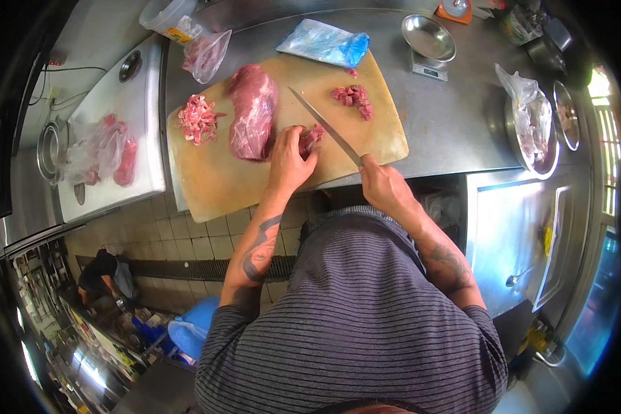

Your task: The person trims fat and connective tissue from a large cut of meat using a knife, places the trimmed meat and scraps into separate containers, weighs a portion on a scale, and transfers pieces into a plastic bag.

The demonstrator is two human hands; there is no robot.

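Note:
My right hand [385, 183] grips the handle of a long kitchen knife [331, 131], its blade slanting up and left over the cutting board [222, 191]. With bent fingers, my left hand [295, 158] holds a small piece of raw meat [312, 138] against the board, just left of the blade. My fingers partly cover that piece. A large slab of raw meat [253, 111] lies to the left of this hand. Pale trimmings [199, 119] are heaped near the board's left edge. Diced meat [354, 100] sits in a small cluster beyond the knife, towards the right.
A blue and clear plastic package [323, 42] overlaps the board's far edge. Behind the board, a steel bowl [428, 37] rests on a digital scale [428, 70]. Bagged meat [106, 150] lies on the white surface at left. A person [103, 277] bends down at lower left.

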